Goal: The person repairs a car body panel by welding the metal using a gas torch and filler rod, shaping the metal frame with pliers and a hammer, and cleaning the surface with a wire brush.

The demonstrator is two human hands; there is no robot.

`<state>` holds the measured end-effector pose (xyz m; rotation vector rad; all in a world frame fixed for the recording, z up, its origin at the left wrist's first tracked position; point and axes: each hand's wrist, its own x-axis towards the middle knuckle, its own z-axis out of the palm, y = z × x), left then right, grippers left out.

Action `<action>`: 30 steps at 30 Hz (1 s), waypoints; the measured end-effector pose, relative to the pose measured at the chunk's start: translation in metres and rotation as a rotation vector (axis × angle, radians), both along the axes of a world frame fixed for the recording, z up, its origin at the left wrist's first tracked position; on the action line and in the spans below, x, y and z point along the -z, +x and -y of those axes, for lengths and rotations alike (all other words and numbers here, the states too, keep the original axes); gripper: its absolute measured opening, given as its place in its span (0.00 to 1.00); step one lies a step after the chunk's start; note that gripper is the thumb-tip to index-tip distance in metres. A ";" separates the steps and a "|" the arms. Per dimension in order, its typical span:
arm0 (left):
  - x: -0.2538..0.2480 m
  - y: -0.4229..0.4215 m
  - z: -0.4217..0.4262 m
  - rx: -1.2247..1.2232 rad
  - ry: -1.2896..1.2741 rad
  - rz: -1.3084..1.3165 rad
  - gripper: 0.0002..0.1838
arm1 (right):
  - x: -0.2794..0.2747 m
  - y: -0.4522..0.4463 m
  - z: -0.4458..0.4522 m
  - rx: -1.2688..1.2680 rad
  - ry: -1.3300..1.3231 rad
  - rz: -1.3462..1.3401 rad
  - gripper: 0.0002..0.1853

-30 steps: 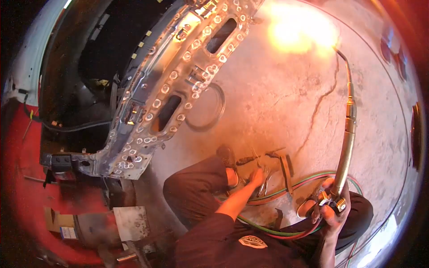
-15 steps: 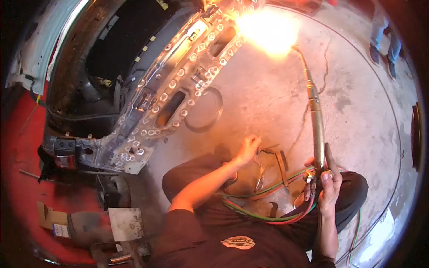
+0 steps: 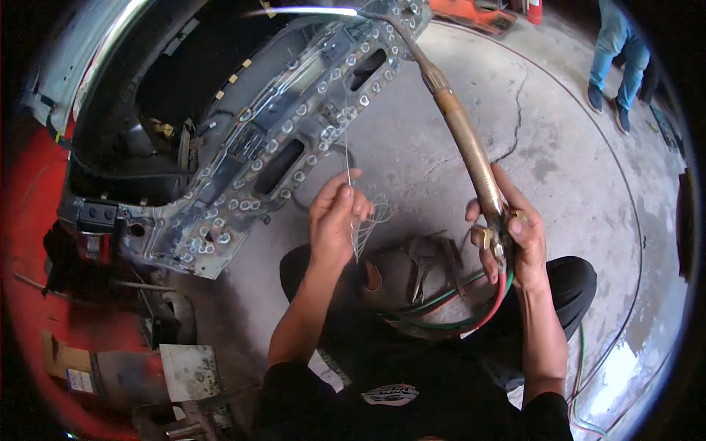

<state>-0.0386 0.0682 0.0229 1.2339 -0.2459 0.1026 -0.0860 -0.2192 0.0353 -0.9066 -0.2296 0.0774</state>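
Note:
My right hand (image 3: 518, 239) grips the valve end of a brass gas torch (image 3: 465, 140), with red and green hoses (image 3: 500, 294) running from its base. A narrow blue-white flame (image 3: 305, 11) leaves the torch tip, pointing left across the top of the metal car body panel (image 3: 294, 136). Between the thumb and fingers of my left hand (image 3: 338, 209) is a thin wire (image 3: 347, 147); its straight end stands up in front of the panel and its loose coil hangs beside the hand. Ring-shaped weld marks cover the panel, which has two long slots.
Metal tools (image 3: 423, 272) lie on the concrete floor (image 3: 559, 191) between my legs. Another person's legs (image 3: 621, 59) stand at the upper right. A torn cardboard box (image 3: 70, 367) and a metal plate (image 3: 190, 371) are at lower left. A hose lies curved across the floor.
The wide orange flame has become a thin blue-white jet. The torch has swung up and left to the panel. My left hand has risen toward the panel, and wire now shows in it.

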 end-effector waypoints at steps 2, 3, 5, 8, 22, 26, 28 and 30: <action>-0.007 -0.007 -0.001 -0.065 0.085 -0.009 0.19 | -0.005 0.007 -0.006 -0.016 0.013 0.039 0.48; -0.009 -0.009 -0.003 -0.098 0.129 -0.016 0.19 | -0.009 0.009 -0.009 -0.044 0.017 0.032 0.47; -0.012 -0.011 -0.011 -0.160 0.241 0.037 0.19 | -0.014 0.018 -0.020 -0.068 0.031 0.078 0.47; -0.021 -0.006 -0.025 -0.279 0.359 0.106 0.18 | -0.010 0.040 -0.034 -0.136 0.104 0.146 0.46; -0.023 0.060 -0.041 -0.589 1.091 0.253 0.19 | 0.078 0.151 -0.086 -0.256 0.421 0.074 0.50; -0.015 0.097 -0.048 -0.643 1.050 0.250 0.18 | 0.103 0.169 -0.092 -0.323 0.449 0.041 0.52; -0.005 0.108 -0.051 -0.707 1.054 0.253 0.16 | 0.117 0.171 -0.096 -0.333 0.492 -0.034 0.52; 0.018 0.118 -0.064 -0.768 1.042 0.310 0.16 | 0.133 0.173 -0.098 -0.349 0.509 -0.067 0.52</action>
